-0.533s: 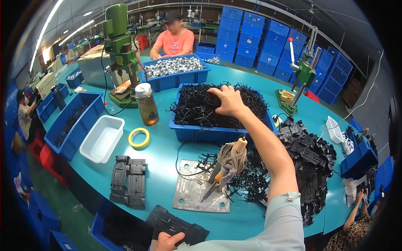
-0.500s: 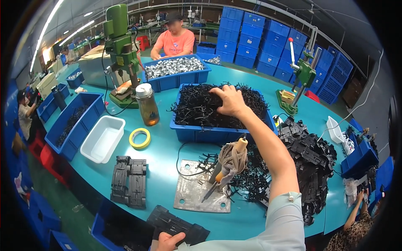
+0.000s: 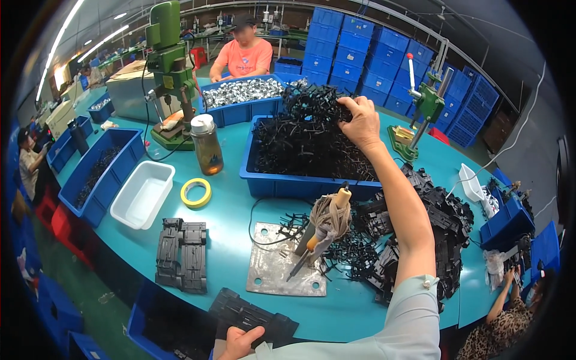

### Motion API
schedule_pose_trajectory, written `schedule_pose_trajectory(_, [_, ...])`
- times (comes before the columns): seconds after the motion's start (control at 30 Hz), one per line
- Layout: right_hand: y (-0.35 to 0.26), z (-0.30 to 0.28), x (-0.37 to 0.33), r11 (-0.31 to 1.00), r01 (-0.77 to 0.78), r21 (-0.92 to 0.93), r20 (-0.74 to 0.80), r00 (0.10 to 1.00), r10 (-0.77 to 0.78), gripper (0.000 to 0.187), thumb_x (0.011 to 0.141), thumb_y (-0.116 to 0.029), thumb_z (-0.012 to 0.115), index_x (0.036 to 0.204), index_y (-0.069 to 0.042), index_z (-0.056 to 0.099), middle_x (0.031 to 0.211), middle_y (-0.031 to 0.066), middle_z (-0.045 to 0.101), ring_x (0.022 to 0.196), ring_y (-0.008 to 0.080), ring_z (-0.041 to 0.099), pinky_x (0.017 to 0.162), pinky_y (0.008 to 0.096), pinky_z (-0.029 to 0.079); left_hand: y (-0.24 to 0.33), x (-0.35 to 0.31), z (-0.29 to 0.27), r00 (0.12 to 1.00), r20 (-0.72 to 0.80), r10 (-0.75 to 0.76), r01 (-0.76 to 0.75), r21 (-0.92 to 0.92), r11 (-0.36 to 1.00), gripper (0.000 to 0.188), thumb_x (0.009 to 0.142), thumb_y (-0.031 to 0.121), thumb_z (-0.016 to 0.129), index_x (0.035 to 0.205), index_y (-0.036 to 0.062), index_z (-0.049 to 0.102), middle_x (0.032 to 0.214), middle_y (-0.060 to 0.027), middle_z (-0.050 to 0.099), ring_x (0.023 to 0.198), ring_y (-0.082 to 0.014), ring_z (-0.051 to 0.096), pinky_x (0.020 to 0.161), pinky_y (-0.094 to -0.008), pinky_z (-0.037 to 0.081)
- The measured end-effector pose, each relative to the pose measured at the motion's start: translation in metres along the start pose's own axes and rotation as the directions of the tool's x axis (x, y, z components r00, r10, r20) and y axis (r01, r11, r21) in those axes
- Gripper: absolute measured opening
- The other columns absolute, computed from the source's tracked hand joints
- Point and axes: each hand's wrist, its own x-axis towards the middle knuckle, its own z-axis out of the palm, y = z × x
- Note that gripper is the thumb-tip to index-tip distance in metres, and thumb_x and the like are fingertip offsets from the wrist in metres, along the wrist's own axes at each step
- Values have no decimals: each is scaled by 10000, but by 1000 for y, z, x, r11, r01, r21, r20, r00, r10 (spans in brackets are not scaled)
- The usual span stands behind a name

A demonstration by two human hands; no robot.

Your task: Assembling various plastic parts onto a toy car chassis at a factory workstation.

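My right hand (image 3: 361,122) pinches the edge of a tangled clump of thin black plastic pieces (image 3: 315,103), raised over a blue bin (image 3: 288,185). More of the same dark pieces fill that bin. Low in the picture, my left hand (image 3: 241,342) grips a flat black moulded plastic part (image 3: 255,315) at its near edge, thumb on top. Two similar black parts (image 3: 181,257) lie side by side on the table. In the middle, a soldering iron (image 3: 312,243) wrapped in cloth leans on a stand over a metal plate (image 3: 287,277).
A large heap of black moulded parts (image 3: 441,222) lies to the right. A white tray (image 3: 143,201), yellow tape roll (image 3: 196,193) and bottle (image 3: 207,147) stand left. Green presses (image 3: 171,72) rise behind. Across the table sits a person in an orange shirt (image 3: 245,59).
My right hand has risen out of the bin's contents and moved right, lifting a tangled clump of black pieces. My left hand keeps hold of the black part, almost still.
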Motion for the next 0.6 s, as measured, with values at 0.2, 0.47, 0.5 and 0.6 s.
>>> schedule_pose_trajectory(0.2, [-16, -4, -7, 972, 87, -217, -15, 996, -93, 493, 571, -147, 749, 1026, -270, 606, 960, 25, 503, 973, 237, 495, 735, 392, 412, 2, 0, 5, 997, 7, 71, -71, 16, 997, 276, 771, 57, 647, 1039, -7, 635, 1008, -53, 641, 918, -138, 581, 823, -305, 446])
schedule_pose_trajectory(0.47, [-28, -13, 0, 947, -3, -323, -121, 992, -38, 519, 594, -149, 762, 1062, -283, 581, 980, 27, 503, 989, 232, 490, 742, 399, 402, 2, 0, 3, 999, 1, 43, -43, 85, 995, 253, 771, 67, 646, 1013, -8, 646, 996, -51, 643, 907, -137, 580, 815, -297, 442])
schedule_pose_trajectory(0.5, [-27, -13, 2, 946, -4, -325, -124, 992, -38, 519, 594, -149, 762, 1062, -283, 581, 980, 27, 503, 989, 232, 490, 742, 399, 402, -2, 0, 2, 999, 1, 35, -35, 40, 999, 251, 771, 64, 645, 1011, -8, 646, 994, -52, 643, 907, -138, 581, 816, -298, 443])
schedule_pose_trajectory(0.6, [-25, -15, 8, 952, 6, -306, -178, 982, -64, 391, 641, -147, 709, 992, -279, 598, 946, 36, 493, 961, 233, 483, 735, 426, 399, 0, -3, 3, 999, 6, 52, -52, 36, 998, 246, 771, 57, 644, 1008, -8, 645, 992, -53, 643, 906, -140, 582, 816, -302, 445])
